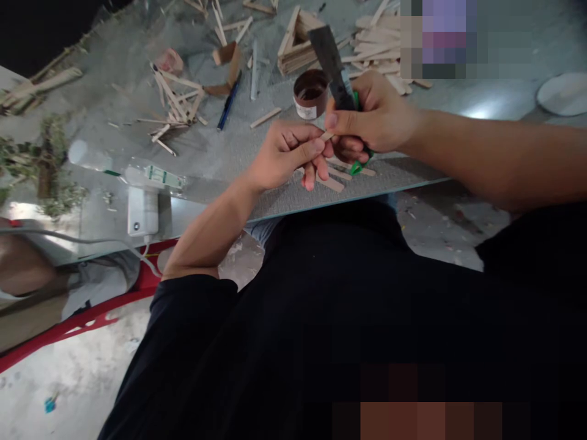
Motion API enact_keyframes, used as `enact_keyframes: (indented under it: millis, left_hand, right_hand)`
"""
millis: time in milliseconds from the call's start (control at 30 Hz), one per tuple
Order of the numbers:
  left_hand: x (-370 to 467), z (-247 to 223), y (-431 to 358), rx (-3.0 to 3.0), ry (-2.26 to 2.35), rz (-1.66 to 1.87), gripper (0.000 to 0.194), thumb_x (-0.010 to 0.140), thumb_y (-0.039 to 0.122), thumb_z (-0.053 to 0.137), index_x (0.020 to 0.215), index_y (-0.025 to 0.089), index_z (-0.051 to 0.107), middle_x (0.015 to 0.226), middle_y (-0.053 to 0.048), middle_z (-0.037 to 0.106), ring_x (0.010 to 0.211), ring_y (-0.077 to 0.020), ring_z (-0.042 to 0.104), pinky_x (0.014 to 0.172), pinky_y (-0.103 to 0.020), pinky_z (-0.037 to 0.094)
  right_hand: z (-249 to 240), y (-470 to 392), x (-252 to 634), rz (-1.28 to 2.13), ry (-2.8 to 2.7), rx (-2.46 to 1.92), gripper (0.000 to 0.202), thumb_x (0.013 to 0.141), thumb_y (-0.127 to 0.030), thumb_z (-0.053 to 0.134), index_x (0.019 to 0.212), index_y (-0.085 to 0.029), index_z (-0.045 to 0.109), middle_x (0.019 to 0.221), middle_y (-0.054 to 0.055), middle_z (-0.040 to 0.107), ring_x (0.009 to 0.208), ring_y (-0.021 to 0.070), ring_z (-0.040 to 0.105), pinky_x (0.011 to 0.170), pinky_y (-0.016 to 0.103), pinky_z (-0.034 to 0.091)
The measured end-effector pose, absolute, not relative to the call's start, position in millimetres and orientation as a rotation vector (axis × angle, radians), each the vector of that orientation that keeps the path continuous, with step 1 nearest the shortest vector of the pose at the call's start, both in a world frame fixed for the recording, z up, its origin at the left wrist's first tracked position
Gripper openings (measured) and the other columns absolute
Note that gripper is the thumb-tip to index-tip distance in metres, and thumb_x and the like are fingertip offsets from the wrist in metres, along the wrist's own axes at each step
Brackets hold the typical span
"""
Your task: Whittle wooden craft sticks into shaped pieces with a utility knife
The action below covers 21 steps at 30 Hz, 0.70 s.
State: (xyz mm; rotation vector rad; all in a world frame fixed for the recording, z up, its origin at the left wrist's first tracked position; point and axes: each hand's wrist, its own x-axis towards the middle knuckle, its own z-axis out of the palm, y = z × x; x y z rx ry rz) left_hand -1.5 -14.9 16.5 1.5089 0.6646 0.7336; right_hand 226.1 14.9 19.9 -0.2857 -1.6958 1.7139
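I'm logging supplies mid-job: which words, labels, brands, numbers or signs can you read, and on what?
No text is readable.
Brown jar: white label, print too small.
Clear bottle: green-and-white label, too blurred.
White device: small round mark, unclear.

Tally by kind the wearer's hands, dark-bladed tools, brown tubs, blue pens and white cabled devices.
Wearer's hands, left hand and right hand: 2
Dark-bladed tool: 1
Brown tub: 1
Blue pen: 1
White cabled device: 1
Total: 6
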Motion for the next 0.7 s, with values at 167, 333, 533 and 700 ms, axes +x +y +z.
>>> enact_keyframes:
  millis: [167, 333, 533, 700]
  left_hand:
    - [1, 11, -14, 1.47, 0.667, 0.759, 0.051, 0.101, 0.066, 0.076, 0.093, 0.015, 0.079, 0.069, -0.003, 0.078, 0.043, -0.0125, 0.068, 0.041, -0.022, 0.051]
    - [2, 13, -17, 1.465, 0.632, 0.795, 0.044, 0.105, 0.061, 0.072, 0.094, 0.019, 0.08, 0.07, -0.001, 0.077, 0.045, -0.0108, 0.067, 0.042, -0.021, 0.05]
    - [1, 14, -10, 1.405, 0.691, 0.776, 0.038, 0.104, 0.051, 0.075, 0.093, 0.015, 0.08, 0.067, -0.002, 0.072, 0.047, -0.012, 0.067, 0.042, -0.021, 0.047]
    - [0, 10, -4, 1.532, 0.738, 0.829, 0.041, 0.106, 0.055, 0.071, 0.094, 0.017, 0.079, 0.073, -0.005, 0.078, 0.047, -0.0131, 0.066, 0.041, -0.025, 0.043]
  right_hand:
    - [19, 13, 223, 1.722, -1.653, -0.271, 0.037, 0.106, -0.041, 0.081, 0.09, -0.016, 0.06, 0.052, -0.01, 0.054, 0.031, 0.0107, 0.045, 0.031, 0.023, 0.04]
    - [23, 10, 221, 1.702, -1.666, -0.263, 0.045, 0.104, -0.05, 0.082, 0.084, -0.015, 0.062, 0.051, -0.009, 0.053, 0.032, 0.0089, 0.045, 0.033, 0.021, 0.038]
    - [23, 17, 224, 1.407, -1.827, -0.448, 0.054, 0.1, -0.062, 0.082, 0.078, -0.018, 0.06, 0.052, -0.008, 0.052, 0.035, 0.0084, 0.045, 0.036, 0.022, 0.034]
    - [24, 23, 232, 0.719, -2.088, -0.738, 0.043, 0.102, -0.056, 0.075, 0.08, -0.02, 0.069, 0.056, -0.005, 0.052, 0.049, 0.0097, 0.042, 0.052, 0.027, 0.034]
